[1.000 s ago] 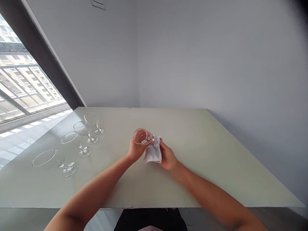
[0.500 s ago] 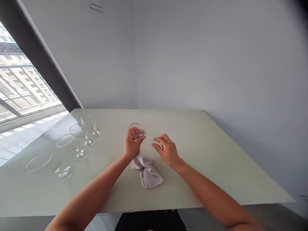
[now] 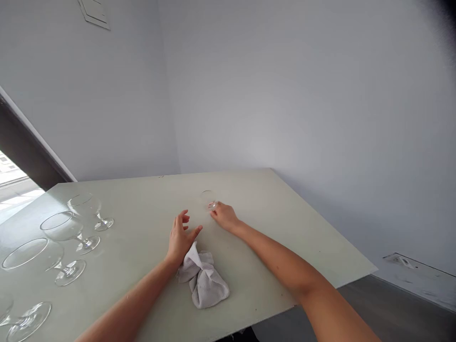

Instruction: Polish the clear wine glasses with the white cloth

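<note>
A clear wine glass (image 3: 207, 198) stands or lies faintly visible on the far part of the pale table, and its exact pose is hard to tell. My right hand (image 3: 223, 215) reaches it with the fingers closed at its foot. Lower down, my left hand (image 3: 180, 239) is open and holds nothing, its fingers spread just above a crumpled white cloth (image 3: 204, 280). The heel of that hand is next to the cloth. Along the left side, several upright wine glasses stand on their feet, the nearest (image 3: 26, 320) cut off by the frame's lower edge.
The pale green table (image 3: 270, 228) has a straight right edge with a drop to the grey floor (image 3: 363, 308) beyond it. White walls (image 3: 285, 95) meet behind the table's far edge. A dark window frame (image 3: 24, 147) shows at the far left.
The glass has gone from my left hand to the table under my right hand. My left hand has opened beside the cloth. The whole view has swung, shifting the table and glasses left.
</note>
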